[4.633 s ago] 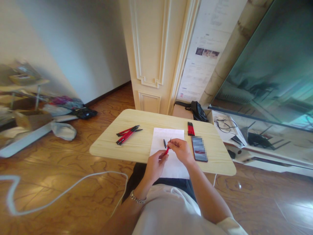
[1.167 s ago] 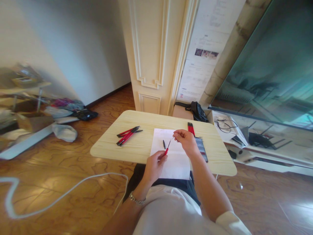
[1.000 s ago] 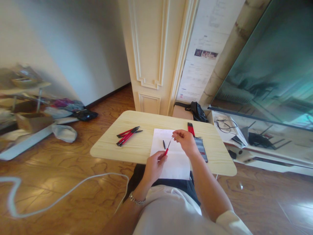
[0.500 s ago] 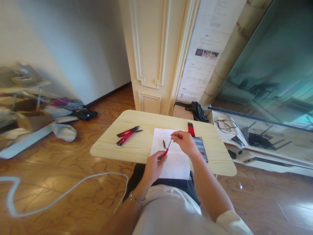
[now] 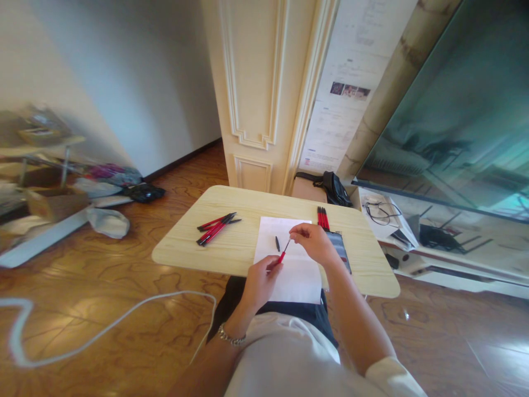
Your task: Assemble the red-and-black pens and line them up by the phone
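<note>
Left hand [image 5: 259, 282] gripping pen barrel [image 5: 281, 257]; right hand [image 5: 316, 243] pinching refill [image 5: 286, 244] partly inside it; black tip [image 5: 278, 243] lying loose on paper [image 5: 295, 278].

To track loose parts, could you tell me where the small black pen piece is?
Head view: the small black pen piece lies on the white paper near its left edge, just left of the red pen the left hand holds.
</note>
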`<state>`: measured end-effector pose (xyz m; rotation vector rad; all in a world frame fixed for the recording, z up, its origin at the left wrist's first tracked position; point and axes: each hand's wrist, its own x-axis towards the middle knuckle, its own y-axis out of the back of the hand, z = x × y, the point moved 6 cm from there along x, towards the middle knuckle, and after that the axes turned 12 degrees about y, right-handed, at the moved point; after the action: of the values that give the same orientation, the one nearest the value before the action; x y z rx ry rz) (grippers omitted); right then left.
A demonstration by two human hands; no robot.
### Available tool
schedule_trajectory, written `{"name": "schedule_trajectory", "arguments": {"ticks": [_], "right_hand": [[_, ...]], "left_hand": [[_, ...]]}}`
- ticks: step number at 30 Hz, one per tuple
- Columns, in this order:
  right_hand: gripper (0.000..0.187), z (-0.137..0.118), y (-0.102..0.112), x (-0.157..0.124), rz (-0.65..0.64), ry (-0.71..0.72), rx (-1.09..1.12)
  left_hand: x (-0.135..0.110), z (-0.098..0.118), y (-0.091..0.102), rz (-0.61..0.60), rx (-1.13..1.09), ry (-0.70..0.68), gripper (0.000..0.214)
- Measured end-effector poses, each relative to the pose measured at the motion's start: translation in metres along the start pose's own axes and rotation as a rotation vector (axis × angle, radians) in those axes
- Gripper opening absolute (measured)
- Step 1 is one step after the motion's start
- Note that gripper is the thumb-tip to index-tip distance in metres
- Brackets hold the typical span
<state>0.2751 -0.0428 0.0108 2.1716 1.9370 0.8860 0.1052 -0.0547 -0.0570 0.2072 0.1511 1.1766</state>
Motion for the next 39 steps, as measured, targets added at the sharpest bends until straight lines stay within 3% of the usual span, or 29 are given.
{"name": "schedule_trajectory", "arguments": {"ticks": [10, 16, 18, 21, 23, 26, 29, 33, 36, 39], "right_hand": [[0.017, 0.008, -0.024, -0.008, -0.066, -0.047, 0.062], [0.017, 0.030, -0.040, -0.004, -0.203, -0.074, 0.226], [0.015, 0.042, -0.044, 0.002, -0.221, -0.091, 0.120], [0.013, 0.059, -0.045, 0.013, -0.155, -0.152, -0.260], [0.021, 0.064, -0.049, 0.017, -0.148, -0.216, -0.468], [0.036, 0.067, -0.060, 0.021, -0.202, -0.303, -0.636], [0.037, 0.065, -0.067, 0.023, -0.245, -0.324, -0.703], [0.023, 0.068, -0.066, 0.024, -0.242, -0.307, -0.636], [0.019, 0.070, -0.053, 0.023, -0.101, -0.245, -0.451], [0.021, 0.067, -0.037, 0.022, 0.071, -0.206, -0.091]], "left_hand": [[0.002, -0.012, -0.002, -0.019, -0.041, 0.055, 0.027], [0.004, -0.013, 0.003, -0.010, -0.089, 0.073, 0.030], [0.004, -0.012, 0.005, -0.001, -0.100, 0.078, 0.031], [0.004, -0.012, 0.007, 0.014, -0.089, 0.070, 0.030], [0.005, -0.012, 0.007, 0.015, -0.075, 0.060, 0.030], [0.005, -0.014, 0.007, 0.013, -0.069, 0.056, 0.029], [0.006, -0.015, 0.007, 0.006, -0.073, 0.055, 0.028], [0.006, -0.015, 0.008, 0.019, -0.080, 0.059, 0.028], [0.006, -0.017, 0.007, 0.026, -0.082, 0.063, 0.029], [0.007, -0.019, 0.005, 0.022, -0.086, 0.064, 0.029]]}}
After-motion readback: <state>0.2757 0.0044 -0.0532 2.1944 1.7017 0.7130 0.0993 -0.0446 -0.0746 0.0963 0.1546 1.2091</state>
